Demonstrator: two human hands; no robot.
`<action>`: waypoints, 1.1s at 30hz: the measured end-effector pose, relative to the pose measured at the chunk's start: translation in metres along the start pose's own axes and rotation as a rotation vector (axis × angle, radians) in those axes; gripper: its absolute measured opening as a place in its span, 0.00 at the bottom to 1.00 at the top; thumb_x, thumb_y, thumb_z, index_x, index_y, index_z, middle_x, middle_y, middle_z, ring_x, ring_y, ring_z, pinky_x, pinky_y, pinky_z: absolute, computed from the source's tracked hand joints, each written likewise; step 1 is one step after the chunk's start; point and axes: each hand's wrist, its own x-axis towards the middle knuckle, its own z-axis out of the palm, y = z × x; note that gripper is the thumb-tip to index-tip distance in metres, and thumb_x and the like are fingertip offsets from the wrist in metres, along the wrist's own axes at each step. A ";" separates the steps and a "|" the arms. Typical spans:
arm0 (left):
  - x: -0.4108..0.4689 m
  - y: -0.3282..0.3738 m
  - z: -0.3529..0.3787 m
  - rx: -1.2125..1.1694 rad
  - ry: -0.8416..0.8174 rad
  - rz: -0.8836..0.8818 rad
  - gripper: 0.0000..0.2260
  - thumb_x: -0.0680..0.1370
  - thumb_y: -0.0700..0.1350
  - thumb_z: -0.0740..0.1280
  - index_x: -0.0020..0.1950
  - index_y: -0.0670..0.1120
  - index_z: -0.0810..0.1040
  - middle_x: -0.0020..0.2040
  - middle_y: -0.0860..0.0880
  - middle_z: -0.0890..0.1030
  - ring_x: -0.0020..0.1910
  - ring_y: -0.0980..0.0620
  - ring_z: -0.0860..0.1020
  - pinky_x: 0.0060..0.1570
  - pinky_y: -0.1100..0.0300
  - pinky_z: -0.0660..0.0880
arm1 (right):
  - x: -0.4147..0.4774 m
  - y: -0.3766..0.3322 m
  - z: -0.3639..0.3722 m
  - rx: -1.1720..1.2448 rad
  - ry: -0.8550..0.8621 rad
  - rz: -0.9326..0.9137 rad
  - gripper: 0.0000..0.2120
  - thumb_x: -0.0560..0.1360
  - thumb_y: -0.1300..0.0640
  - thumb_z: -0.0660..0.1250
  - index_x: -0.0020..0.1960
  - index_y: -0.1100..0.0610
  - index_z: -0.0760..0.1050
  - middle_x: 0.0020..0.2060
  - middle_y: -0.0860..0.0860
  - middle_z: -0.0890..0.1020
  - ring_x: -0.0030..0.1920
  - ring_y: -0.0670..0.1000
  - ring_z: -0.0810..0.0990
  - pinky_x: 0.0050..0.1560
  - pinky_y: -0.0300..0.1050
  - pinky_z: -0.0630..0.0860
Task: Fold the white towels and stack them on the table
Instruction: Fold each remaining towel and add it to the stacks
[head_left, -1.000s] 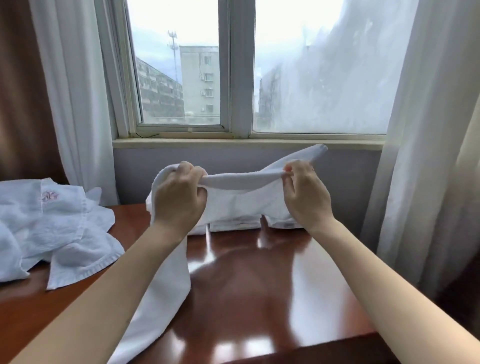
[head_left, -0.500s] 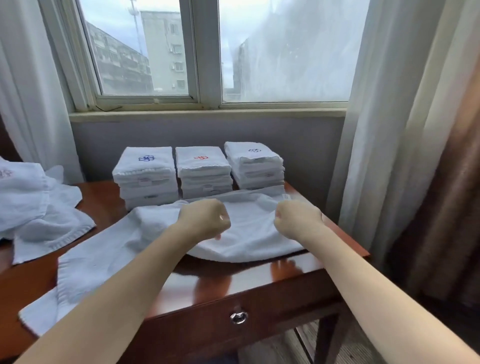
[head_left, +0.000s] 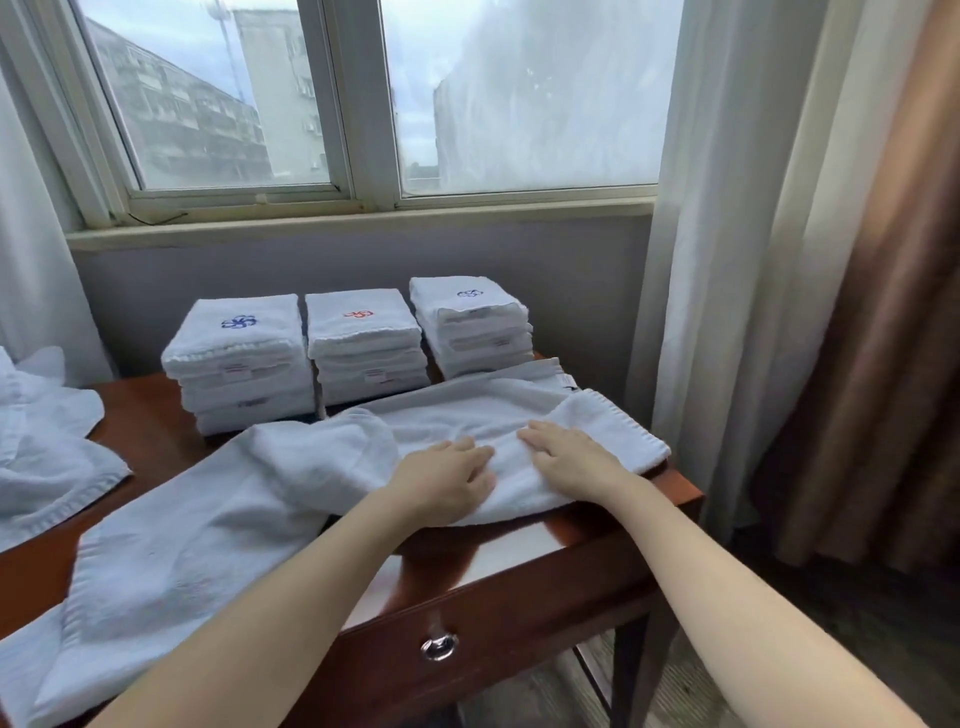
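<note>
A long white towel (head_left: 218, 519) lies across the wooden table (head_left: 524, 551), running from the near left to the right corner, where its end is doubled over. My left hand (head_left: 447, 475) and my right hand (head_left: 569, 454) rest side by side, palms down with straight fingers, on that doubled right end. Behind them stand three stacks of folded white towels: a left stack (head_left: 239, 364) with a blue emblem, a middle stack (head_left: 363, 345) with a red emblem, and a right stack (head_left: 470, 325) with a dark blue emblem.
A heap of unfolded white towels (head_left: 47, 457) lies at the table's left edge. The table has a front drawer with a metal ring pull (head_left: 439, 647). A window sill and wall stand behind the stacks; curtains (head_left: 727, 260) hang close to the table's right side.
The towel, held up stretched between both gripping hands a second ago, now lies on the table. Both hands have gone from fists to flat palms on its right end.
</note>
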 end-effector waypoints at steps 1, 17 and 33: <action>0.002 0.007 -0.001 -0.029 -0.001 0.012 0.21 0.83 0.56 0.54 0.74 0.51 0.68 0.71 0.49 0.71 0.69 0.47 0.70 0.65 0.50 0.68 | -0.002 0.007 -0.003 0.011 0.007 0.014 0.22 0.82 0.58 0.50 0.76 0.51 0.65 0.77 0.48 0.63 0.75 0.52 0.62 0.74 0.49 0.55; -0.121 -0.120 -0.058 -0.293 0.629 -0.356 0.07 0.79 0.49 0.65 0.53 0.57 0.82 0.51 0.61 0.82 0.49 0.61 0.79 0.51 0.57 0.77 | 0.032 -0.138 0.001 0.398 0.080 -0.296 0.20 0.77 0.60 0.59 0.65 0.47 0.77 0.63 0.42 0.80 0.64 0.44 0.75 0.67 0.44 0.70; -0.213 -0.221 -0.046 -0.298 0.186 -0.807 0.18 0.77 0.50 0.68 0.67 0.53 0.75 0.57 0.55 0.80 0.57 0.55 0.78 0.58 0.55 0.75 | 0.092 -0.304 0.069 -0.031 -0.171 -0.672 0.22 0.77 0.56 0.63 0.71 0.47 0.72 0.68 0.44 0.76 0.68 0.49 0.73 0.56 0.41 0.68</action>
